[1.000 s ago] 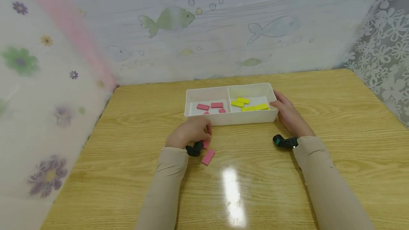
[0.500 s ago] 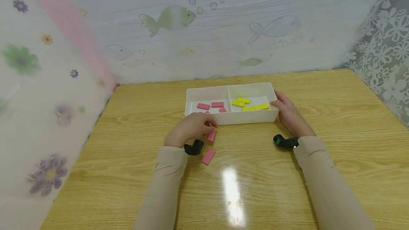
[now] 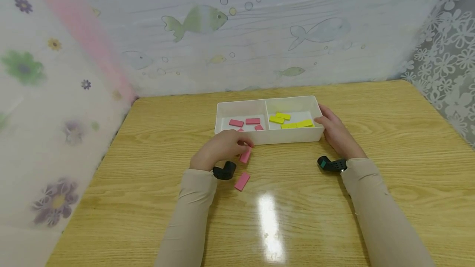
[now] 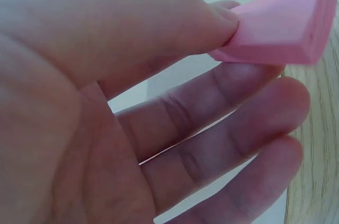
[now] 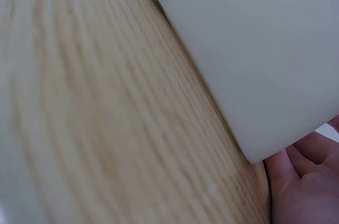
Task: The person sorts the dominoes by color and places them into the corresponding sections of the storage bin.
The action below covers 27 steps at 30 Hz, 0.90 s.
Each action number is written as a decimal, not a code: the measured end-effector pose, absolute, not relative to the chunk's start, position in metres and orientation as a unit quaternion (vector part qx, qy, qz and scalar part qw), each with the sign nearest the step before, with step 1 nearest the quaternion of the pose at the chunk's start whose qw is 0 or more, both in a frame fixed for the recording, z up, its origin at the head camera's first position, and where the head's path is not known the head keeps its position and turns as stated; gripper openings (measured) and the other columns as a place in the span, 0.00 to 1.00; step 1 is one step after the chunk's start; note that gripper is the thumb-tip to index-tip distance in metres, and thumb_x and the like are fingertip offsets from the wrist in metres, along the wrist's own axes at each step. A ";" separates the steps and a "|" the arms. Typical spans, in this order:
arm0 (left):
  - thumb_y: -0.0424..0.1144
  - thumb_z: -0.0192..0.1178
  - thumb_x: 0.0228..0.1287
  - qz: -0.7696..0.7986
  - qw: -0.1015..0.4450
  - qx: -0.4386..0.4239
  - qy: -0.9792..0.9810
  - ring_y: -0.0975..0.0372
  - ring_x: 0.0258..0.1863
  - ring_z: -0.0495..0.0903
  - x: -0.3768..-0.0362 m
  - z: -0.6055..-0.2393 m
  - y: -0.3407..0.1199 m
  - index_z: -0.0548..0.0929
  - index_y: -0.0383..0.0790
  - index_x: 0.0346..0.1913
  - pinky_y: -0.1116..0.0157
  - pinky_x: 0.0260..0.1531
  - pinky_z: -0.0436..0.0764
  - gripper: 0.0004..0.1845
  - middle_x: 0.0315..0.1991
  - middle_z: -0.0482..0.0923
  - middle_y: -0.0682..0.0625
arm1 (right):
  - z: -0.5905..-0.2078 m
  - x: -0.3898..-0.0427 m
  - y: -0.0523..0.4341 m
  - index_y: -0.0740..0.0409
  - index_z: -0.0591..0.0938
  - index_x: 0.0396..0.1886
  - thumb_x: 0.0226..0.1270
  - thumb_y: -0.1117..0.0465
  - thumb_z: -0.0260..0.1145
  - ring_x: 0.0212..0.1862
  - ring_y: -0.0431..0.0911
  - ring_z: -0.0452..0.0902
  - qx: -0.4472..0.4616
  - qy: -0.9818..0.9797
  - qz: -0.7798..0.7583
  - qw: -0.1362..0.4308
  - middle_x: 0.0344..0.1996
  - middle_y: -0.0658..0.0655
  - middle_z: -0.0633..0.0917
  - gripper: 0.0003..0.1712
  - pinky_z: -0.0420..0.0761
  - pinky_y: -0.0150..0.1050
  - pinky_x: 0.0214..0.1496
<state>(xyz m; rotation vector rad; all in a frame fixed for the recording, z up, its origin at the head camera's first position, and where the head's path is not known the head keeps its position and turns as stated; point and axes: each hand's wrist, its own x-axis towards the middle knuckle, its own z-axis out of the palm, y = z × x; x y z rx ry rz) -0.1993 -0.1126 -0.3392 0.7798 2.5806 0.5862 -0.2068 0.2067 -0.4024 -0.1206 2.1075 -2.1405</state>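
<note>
In the head view, my left hand (image 3: 224, 145) pinches a pink rectangular block (image 3: 245, 155) in front of the box's near wall. The left wrist view shows that block (image 4: 275, 23) held by the thumb against the fingers, the other fingers loosely bent below. A white two-compartment box (image 3: 285, 136) stands on the table. My right hand (image 3: 337, 133) grips its right end, thumb at the rim and fingers around the outside, partly hidden. Several pink blocks (image 3: 252, 121) lie in the left compartment, several yellow blocks (image 3: 283, 116) in the right one.
One more pink block (image 3: 242, 181) lies on the wooden table (image 3: 297, 217), nearer to me than the left hand. Behind the table rises a wall (image 3: 252, 52) with fish drawings. Black wrist-worn devices sit at both cuffs.
My left hand has raised a pink block off the table and moved it forward and slightly right to the box's front wall. The right hand stays at the box's end.
</note>
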 end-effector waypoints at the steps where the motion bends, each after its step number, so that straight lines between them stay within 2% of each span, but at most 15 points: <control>1: 0.33 0.49 0.56 0.211 0.190 0.280 0.917 0.65 0.32 0.71 -0.199 -0.339 -0.113 0.83 0.49 0.42 0.68 0.36 0.70 0.15 0.33 0.77 0.60 | -0.403 -0.207 0.207 0.49 0.45 0.71 0.70 0.62 0.44 0.68 0.41 0.38 -0.040 0.700 -0.710 0.067 0.69 0.48 0.45 0.32 0.43 0.45 0.66; 5: 0.32 0.48 0.56 0.226 0.193 0.287 0.911 0.65 0.30 0.72 -0.199 -0.339 -0.113 0.82 0.49 0.43 0.68 0.34 0.71 0.16 0.27 0.77 0.58 | -0.403 -0.207 0.207 0.48 0.45 0.71 0.70 0.62 0.44 0.68 0.40 0.38 -0.039 0.702 -0.708 0.067 0.69 0.48 0.45 0.32 0.44 0.46 0.66; 11: 0.32 0.46 0.59 0.282 0.209 0.262 0.899 0.59 0.19 0.73 -0.198 -0.336 -0.113 0.82 0.50 0.45 0.68 0.26 0.71 0.18 0.18 0.74 0.51 | -0.404 -0.207 0.208 0.48 0.45 0.71 0.70 0.62 0.43 0.68 0.41 0.39 -0.040 0.698 -0.712 0.068 0.69 0.48 0.45 0.32 0.44 0.46 0.66; 15: 0.34 0.48 0.60 0.302 0.185 0.251 0.901 0.60 0.21 0.73 -0.198 -0.335 -0.113 0.84 0.51 0.42 0.67 0.28 0.71 0.15 0.22 0.76 0.55 | -0.404 -0.207 0.208 0.48 0.45 0.71 0.70 0.62 0.44 0.68 0.41 0.38 -0.039 0.698 -0.711 0.070 0.69 0.48 0.45 0.32 0.44 0.46 0.66; 20: 0.36 0.47 0.60 0.345 0.162 0.230 0.896 0.59 0.26 0.76 -0.199 -0.333 -0.112 0.84 0.50 0.41 0.65 0.31 0.73 0.15 0.26 0.78 0.54 | -0.404 -0.208 0.207 0.48 0.44 0.71 0.70 0.62 0.44 0.68 0.40 0.37 -0.035 0.702 -0.707 0.072 0.69 0.47 0.45 0.33 0.43 0.46 0.66; 24: 0.37 0.48 0.61 0.386 0.155 0.218 0.883 0.58 0.26 0.79 -0.200 -0.331 -0.111 0.82 0.51 0.45 0.64 0.32 0.75 0.14 0.37 0.76 0.56 | -0.404 -0.208 0.207 0.48 0.44 0.71 0.70 0.62 0.44 0.68 0.40 0.37 -0.039 0.702 -0.708 0.069 0.69 0.47 0.44 0.33 0.43 0.45 0.66; 27: 0.36 0.47 0.62 0.412 0.158 0.217 0.871 0.56 0.28 0.80 -0.200 -0.331 -0.110 0.79 0.56 0.49 0.65 0.32 0.77 0.17 0.39 0.75 0.51 | -0.404 -0.207 0.208 0.47 0.44 0.71 0.70 0.62 0.44 0.68 0.40 0.37 -0.043 0.703 -0.707 0.066 0.69 0.47 0.44 0.33 0.43 0.45 0.66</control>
